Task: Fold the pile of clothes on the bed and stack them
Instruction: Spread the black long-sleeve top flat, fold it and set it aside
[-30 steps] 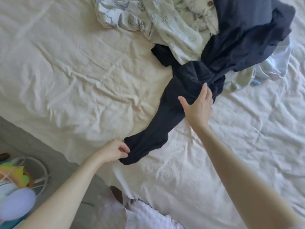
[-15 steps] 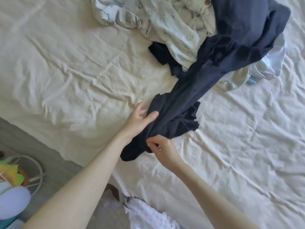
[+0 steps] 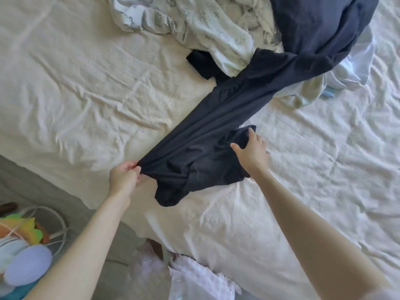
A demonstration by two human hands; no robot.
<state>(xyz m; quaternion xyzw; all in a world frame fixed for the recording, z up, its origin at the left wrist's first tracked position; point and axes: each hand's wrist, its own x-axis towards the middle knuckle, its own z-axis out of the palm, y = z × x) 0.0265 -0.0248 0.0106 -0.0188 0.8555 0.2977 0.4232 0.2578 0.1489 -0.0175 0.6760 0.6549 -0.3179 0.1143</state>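
The task looks barely begun. No folded garment and no stack appears anywhere on the bed (image 3: 86, 87); the pale, creased sheet across the left and lower right of the frame carries nothing finished.

The pile of clothes (image 3: 216, 24) lies heaped at the top centre and upper right: a cream printed piece, something pale blue and white at the right edge, and the far end of a dark navy garment (image 3: 227, 118) draped over the heap. That navy garment is the one in hand. It runs as a long diagonal band from the pile at upper right down to the middle of the frame, partly drawn taut, with its near end bunched and crumpled just below centre.

The left hand (image 3: 124, 178) pinches the garment's near edge between thumb and curled fingers at centre left, by the edge of the bed. The right hand (image 3: 251, 152) is at centre with its fingers on a loose flap of the same cloth; thumb and fingers appear to close on the fold, though the grip is partly hidden by the fabric.

My reading is that the garment is only being pulled free and spread, so it has yet to be laid flat, folded and set down. Everything else in the pile remains to be folded and stacked.

At lower left, off the bed, a colourful toy (image 3: 23, 252) sits on the floor.
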